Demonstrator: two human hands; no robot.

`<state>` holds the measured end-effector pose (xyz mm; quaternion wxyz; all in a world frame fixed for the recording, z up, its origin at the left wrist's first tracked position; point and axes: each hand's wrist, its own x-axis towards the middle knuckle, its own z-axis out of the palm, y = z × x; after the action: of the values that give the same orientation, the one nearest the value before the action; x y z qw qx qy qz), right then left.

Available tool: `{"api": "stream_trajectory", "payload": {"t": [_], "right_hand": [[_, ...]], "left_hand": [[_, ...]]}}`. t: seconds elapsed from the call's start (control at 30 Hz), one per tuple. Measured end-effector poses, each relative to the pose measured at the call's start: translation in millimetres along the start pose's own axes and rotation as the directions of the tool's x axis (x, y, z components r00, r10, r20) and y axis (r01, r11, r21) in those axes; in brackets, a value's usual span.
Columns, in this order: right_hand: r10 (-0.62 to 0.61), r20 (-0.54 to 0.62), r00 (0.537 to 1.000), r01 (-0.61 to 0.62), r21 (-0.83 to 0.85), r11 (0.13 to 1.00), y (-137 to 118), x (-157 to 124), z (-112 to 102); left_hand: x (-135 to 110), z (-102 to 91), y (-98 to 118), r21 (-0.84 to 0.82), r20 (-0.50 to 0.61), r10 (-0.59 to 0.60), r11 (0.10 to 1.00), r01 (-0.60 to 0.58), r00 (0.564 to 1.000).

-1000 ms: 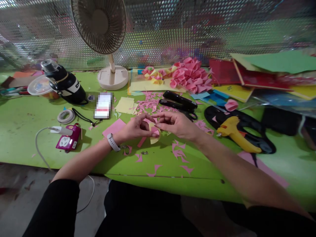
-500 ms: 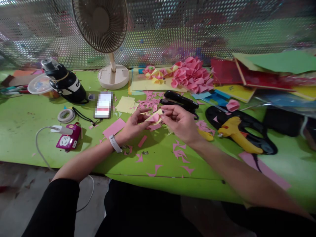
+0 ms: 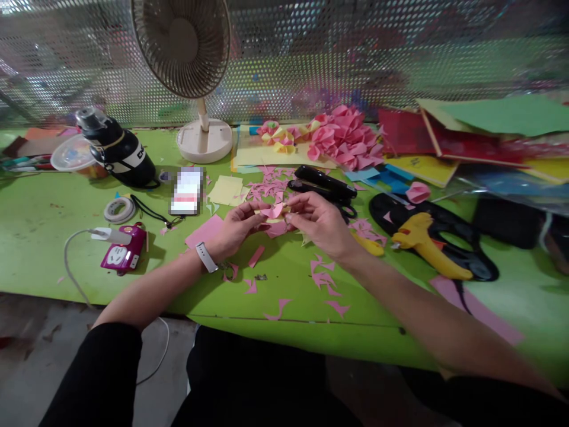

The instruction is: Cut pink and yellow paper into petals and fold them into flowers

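Between my two hands is a small pink and yellow paper piece [image 3: 272,211], curved on its pink part. My left hand [image 3: 240,227] pinches its left end between thumb and fingers; a white band circles that wrist. The right end is pinched by my right hand [image 3: 317,222]. Pink paper scraps [image 3: 267,185] lie just beyond the fingers, beside a stack of yellow paper squares [image 3: 227,190]. A black stapler [image 3: 326,181] rests behind my right hand, with a scissors handle [image 3: 349,210] partly showing near it. A pink paper sheet [image 3: 205,230] is left of my left hand.
A pile of pink paper flowers [image 3: 347,136] sits at the back. To the right, a yellow glue gun [image 3: 420,240] lies on a black holder. On the left are a phone [image 3: 187,191], a fan [image 3: 204,141], a black bottle [image 3: 118,151], tape [image 3: 119,209] and a purple power socket [image 3: 124,252].
The paper piece has turned from a slant to nearly level, its pink curve now more visible. My right hand has shifted slightly down, and both hands still pinch the piece.
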<state>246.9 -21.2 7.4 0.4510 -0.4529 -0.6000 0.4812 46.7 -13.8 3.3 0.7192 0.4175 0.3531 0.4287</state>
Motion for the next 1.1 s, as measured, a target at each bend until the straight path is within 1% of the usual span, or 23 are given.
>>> {"api": "stream_trajectory", "payload": {"t": [0.17,0.3,0.5,0.77,0.87,0.97,1.03,1.1], "right_hand": [[0.055,0.068,0.996,-0.056,0.022,0.998,-4.3,0.0,-1.3],[0.071,0.09,0.993,-0.077,0.061,0.995,-3.8,0.6,-3.3],[0.078,0.081,0.994,-0.083,0.051,0.995,-2.6,0.8,-4.5],[0.08,0.072,0.994,-0.08,-0.001,0.997,-2.0,2.2,-2.1],[0.061,0.076,0.995,-0.056,-0.054,0.997,-4.1,1.3,-0.5],[0.019,0.093,0.996,-0.003,-0.163,0.987,-6.8,0.2,0.2],[-0.048,0.118,0.992,0.08,-0.283,0.956,-7.6,-0.3,-0.2],[-0.145,0.15,0.978,0.197,-0.434,0.879,-6.7,-0.4,-1.6]], "left_hand": [[2.2,-1.3,-1.4,0.022,0.016,0.016,1.0,-0.016,1.0],[1.8,-1.6,-1.0,0.022,0.009,0.004,1.0,-0.004,1.0],[0.3,-2.2,-0.9,0.014,0.013,0.001,1.0,-0.001,1.0],[2.1,-4.9,-4.9,0.1,0.041,0.033,0.994,-0.037,0.999],[3.0,-6.3,-5.8,0.164,0.059,0.089,0.982,-0.098,0.994],[3.4,-8.0,-5.6,0.243,0.092,0.156,0.954,-0.174,0.984],[3.6,-9.2,-4.8,0.289,0.124,0.181,0.934,-0.21,0.976],[3.8,-10.2,-3.3,0.326,0.159,0.191,0.916,-0.234,0.969]]}}
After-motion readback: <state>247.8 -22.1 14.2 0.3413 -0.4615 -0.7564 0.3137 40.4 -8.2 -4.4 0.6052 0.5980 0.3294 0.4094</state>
